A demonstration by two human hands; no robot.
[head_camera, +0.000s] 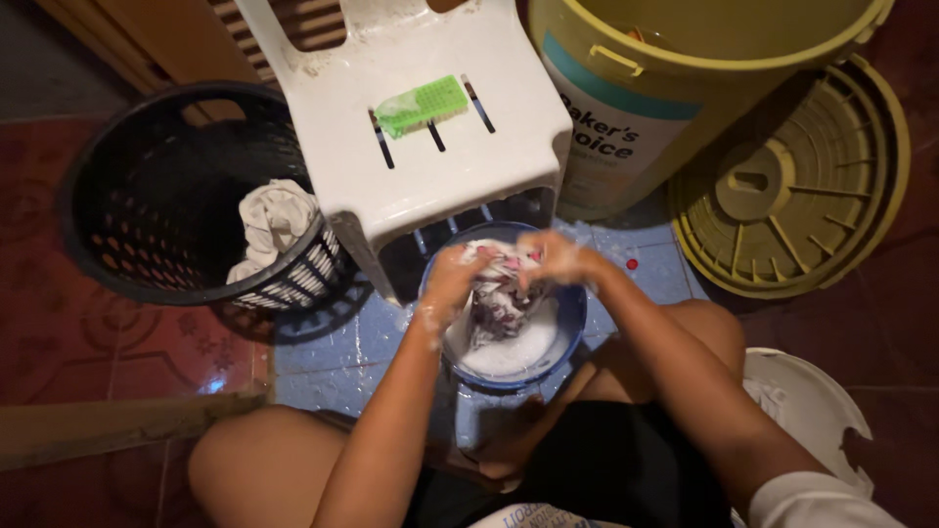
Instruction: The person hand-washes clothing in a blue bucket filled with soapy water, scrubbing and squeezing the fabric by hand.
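Partly hidden by suds, one patterned cloth point(499, 298) sits in one blue basin point(572, 323) of foamy water, gripped by both the left hand point(452, 279) and right hand point(553, 262), each closed on it. Wet blue and red floor tiles point(333, 357) surround one black basket point(156, 196), one white stool point(411, 127) carrying one green brush point(423, 106), and one yellow bucket point(665, 78), cut off above, beside its lid point(792, 186).

Blue basin point(572, 323) with white suds, white-and-maroon patterned cloth point(499, 298), white stool point(411, 147), green brush point(423, 106), black perforated basket point(156, 196), yellow bucket point(675, 88) and lid point(792, 186), red-brown floor tiles point(98, 342).
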